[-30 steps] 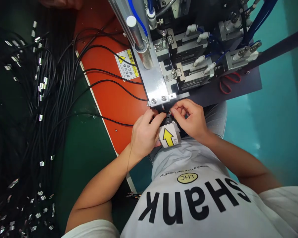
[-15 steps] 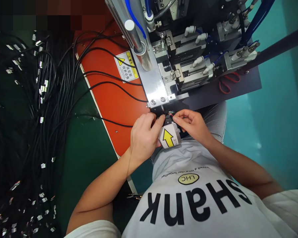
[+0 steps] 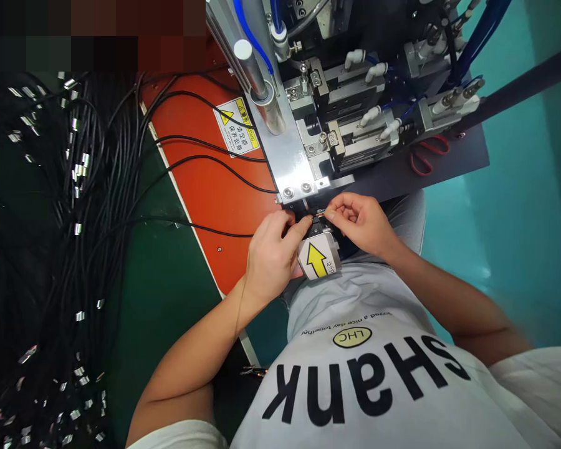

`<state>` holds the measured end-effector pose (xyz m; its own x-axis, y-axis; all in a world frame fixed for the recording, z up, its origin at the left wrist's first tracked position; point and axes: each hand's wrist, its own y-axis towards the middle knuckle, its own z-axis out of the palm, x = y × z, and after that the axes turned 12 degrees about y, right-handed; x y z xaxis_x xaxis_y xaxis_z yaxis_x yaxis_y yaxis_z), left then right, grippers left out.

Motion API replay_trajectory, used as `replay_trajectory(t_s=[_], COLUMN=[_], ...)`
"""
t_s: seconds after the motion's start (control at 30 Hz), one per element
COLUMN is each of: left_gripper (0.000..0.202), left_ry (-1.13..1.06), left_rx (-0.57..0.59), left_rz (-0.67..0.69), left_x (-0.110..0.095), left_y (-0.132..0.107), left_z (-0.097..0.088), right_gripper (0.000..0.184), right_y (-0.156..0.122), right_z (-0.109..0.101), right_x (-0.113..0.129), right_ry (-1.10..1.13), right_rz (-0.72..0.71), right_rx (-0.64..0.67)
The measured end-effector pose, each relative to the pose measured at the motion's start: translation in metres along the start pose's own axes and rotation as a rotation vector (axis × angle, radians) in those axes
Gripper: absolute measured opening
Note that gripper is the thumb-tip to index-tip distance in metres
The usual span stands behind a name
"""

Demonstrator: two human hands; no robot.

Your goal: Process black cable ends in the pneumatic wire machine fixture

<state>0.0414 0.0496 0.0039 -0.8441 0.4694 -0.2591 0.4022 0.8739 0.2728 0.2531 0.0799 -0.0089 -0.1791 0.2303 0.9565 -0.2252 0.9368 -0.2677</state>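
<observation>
My left hand is closed at the machine's front edge. A black cable runs in under its fingers, and the thumb presses where thin wires come out at the cable's end. Opposite it, my right hand pinches the tips of these wires between thumb and forefinger, its other fingers curled. Just below both hands sits a small machine block with a yellow arrow label. The left fingertips and the cable under them are hidden.
A machine with metal clamps and blue air tubes stands ahead. More black cables cross the orange plate. A large bundle of cables with shiny ends lies at left. Red-handled scissors rest at right.
My right hand has shifted slightly up and left, its pinch now nearer the left thumb at the wires. My left hand has stayed almost in place.
</observation>
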Motion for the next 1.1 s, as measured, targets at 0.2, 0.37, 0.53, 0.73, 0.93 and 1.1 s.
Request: replay_trajectory(t_s=[0.2,0.37,0.53,0.73,0.93,1.1], left_gripper=[0.033,0.034,0.034,0.036,0.036,0.034], left_ry=[-0.043,-0.032,-0.027,-0.029,-0.024,-0.093], left_rx=[0.019,0.026,0.024,0.027,0.014,0.051], left_rz=[-0.014,-0.013,-0.002,0.006,0.016,-0.052], left_x=[0.0,0.0,0.0,0.0,-0.002,0.001], left_y=[0.0,-0.001,0.001,0.002,0.004,-0.009], left_z=[-0.001,-0.001,0.0,-0.001,0.002,-0.011], right_gripper=[0.021,0.018,0.025,0.021,0.022,0.031], right_y=[-0.006,-0.007,0.004,0.009,0.011,0.003], right_z=[0.002,0.005,0.007,0.01,0.01,0.002], right_x=[-0.004,-0.001,-0.002,0.001,-0.004,-0.004], right_ry=[0.075,0.105,0.355,0.453,0.46,0.484], right_rz=[-0.051,-0.062,0.147,0.199,0.211,0.222], right_rx=[-0.069,-0.088,-0.027,-0.013,0.006,0.036])
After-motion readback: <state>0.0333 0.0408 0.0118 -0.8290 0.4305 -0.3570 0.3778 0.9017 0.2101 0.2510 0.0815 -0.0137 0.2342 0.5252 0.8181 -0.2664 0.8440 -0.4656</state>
